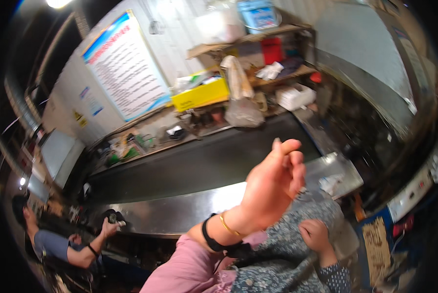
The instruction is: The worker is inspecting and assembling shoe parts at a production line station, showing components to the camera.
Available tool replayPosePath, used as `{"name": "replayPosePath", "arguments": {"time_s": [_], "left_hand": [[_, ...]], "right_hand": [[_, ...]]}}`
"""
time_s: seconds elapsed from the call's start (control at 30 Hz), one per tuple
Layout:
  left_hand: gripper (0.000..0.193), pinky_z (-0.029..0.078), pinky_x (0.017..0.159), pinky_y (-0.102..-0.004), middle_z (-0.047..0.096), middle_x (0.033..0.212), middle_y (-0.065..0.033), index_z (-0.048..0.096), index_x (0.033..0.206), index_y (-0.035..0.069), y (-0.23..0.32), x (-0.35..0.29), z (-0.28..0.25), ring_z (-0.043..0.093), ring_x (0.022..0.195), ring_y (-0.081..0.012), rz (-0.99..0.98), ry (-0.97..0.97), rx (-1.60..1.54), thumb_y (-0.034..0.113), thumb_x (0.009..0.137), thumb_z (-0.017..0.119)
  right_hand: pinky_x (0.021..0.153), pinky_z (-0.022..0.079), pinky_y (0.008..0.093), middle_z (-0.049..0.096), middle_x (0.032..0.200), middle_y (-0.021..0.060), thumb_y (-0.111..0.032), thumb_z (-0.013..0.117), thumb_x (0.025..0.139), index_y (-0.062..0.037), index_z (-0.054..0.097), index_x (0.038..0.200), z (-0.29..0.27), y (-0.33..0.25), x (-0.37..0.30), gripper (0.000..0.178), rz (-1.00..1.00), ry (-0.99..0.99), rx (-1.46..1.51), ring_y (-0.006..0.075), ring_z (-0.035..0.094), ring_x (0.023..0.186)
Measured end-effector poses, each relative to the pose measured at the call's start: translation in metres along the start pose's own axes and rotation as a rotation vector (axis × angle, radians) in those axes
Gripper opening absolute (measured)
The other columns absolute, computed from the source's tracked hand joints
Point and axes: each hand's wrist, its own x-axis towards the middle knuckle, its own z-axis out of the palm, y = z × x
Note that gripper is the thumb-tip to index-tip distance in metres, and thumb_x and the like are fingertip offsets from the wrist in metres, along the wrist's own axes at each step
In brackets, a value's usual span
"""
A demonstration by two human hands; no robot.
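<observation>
My left hand (272,188) is raised in mid-view above the front of the bench, below a pink sleeve, a black wristband and a gold bangle. Its fingers are curled in and pressed together; whatever they hold, if anything, is hidden. Lower right, my right hand (315,236) is closed like a fist beside the grey floral cloth (287,244) over my lap, its cuff dark with white dots. Inside that fist nothing can be made out. Beyond my left hand lies the dark bench top (199,168) with a shiny metal front strip (180,212).
A crumpled white scrap (330,183) lies at the bench's right end. Along the back are a yellow box (201,95), a plastic bag (244,113) and a shelf (258,38) bearing a blue bucket (259,15). At left, a co-worker (53,241) holds a dark object near the bench edge.
</observation>
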Motion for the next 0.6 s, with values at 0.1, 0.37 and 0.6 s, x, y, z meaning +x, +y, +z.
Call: {"name": "replayPosePath", "arguments": {"time_s": [0.1,0.37,0.6], "left_hand": [[0.029,0.045,0.107,-0.0362,0.058,0.118,-0.0208,0.054,0.118,-0.011,-0.013,0.000,-0.057,0.054,0.120,-0.0299,-0.062,0.354,-0.176,0.011,0.100,0.048],[0.025,0.054,0.060,-0.0261,0.069,0.105,-0.0185,0.055,0.122,0.006,-0.024,-0.018,-0.055,0.065,0.066,-0.0171,-0.022,0.315,0.034,0.020,0.103,0.048],[0.029,0.037,0.053,-0.0215,0.062,0.081,-0.0031,0.061,0.114,0.009,-0.031,-0.023,-0.058,0.045,0.056,-0.0091,-0.027,0.034,-0.010,0.032,0.101,0.049]], "right_hand": [[0.072,0.052,0.0407,0.070,0.086,0.0103,-0.010,0.070,0.078,-0.0065,0.068,0.083,-0.005,-0.008,0.009,0.007,-0.025,0.007,0.019,0.0307,0.067,0.080],[0.075,0.052,0.0399,0.069,0.088,0.0055,-0.012,0.071,0.079,-0.0090,0.069,0.085,-0.001,0.002,0.001,0.007,0.015,0.026,-0.039,0.0272,0.067,0.084],[0.077,0.050,0.0401,0.069,0.090,0.0051,-0.016,0.068,0.084,-0.0107,0.067,0.088,-0.002,-0.002,0.006,0.007,0.052,-0.059,-0.014,0.0277,0.066,0.085]]}}
